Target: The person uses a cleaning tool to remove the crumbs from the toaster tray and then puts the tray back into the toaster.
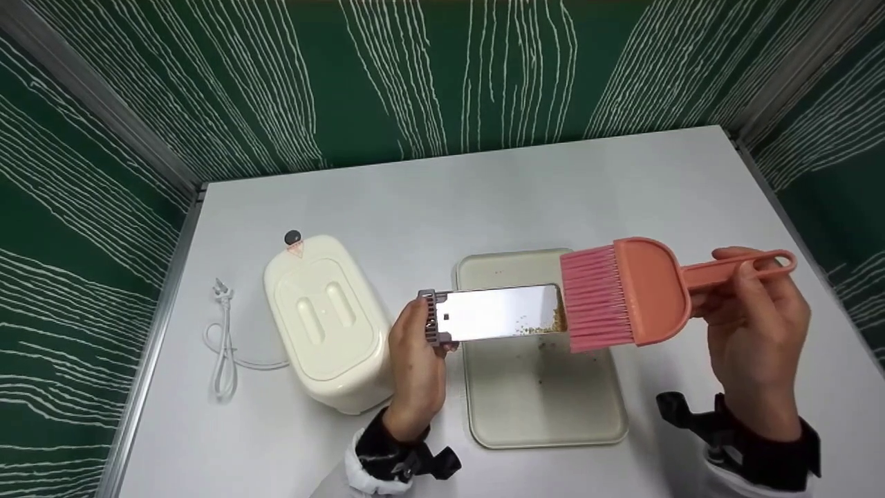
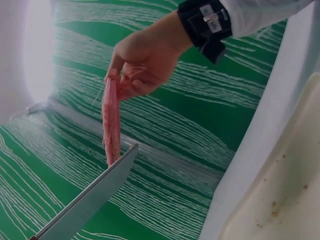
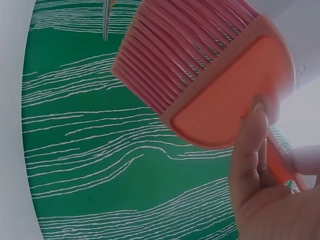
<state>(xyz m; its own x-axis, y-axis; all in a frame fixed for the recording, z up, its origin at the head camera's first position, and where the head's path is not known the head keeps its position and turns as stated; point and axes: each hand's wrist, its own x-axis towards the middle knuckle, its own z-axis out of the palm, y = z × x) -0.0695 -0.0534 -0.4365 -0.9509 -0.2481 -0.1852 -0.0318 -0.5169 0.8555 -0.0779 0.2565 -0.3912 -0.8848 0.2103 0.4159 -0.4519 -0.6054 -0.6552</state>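
My left hand [image 1: 418,366] grips the grey end of a shiny metal crumb tray [image 1: 491,312], held over a beige tray [image 1: 546,415]. Brown crumbs [image 1: 556,319] lie along the crumb tray's far right end. With my right hand [image 1: 764,332] I hold the handle of an orange hand brush [image 1: 653,290], its pink bristles pointing left and right at that crumb-covered end. In the left wrist view the brush [image 2: 111,120] shows edge-on beside the metal plate [image 2: 95,197]. Seen from the right wrist, thumb and fingers [image 3: 250,150] wrap the brush handle.
Left of the beige tray stands a cream toaster [image 1: 328,311] with a lid on top and a dark knob [image 1: 292,237] at its far end. Its white cord and plug [image 1: 222,332] lie bundled on the white table [image 1: 387,207]. A few crumbs [image 2: 275,210] dot the beige tray.
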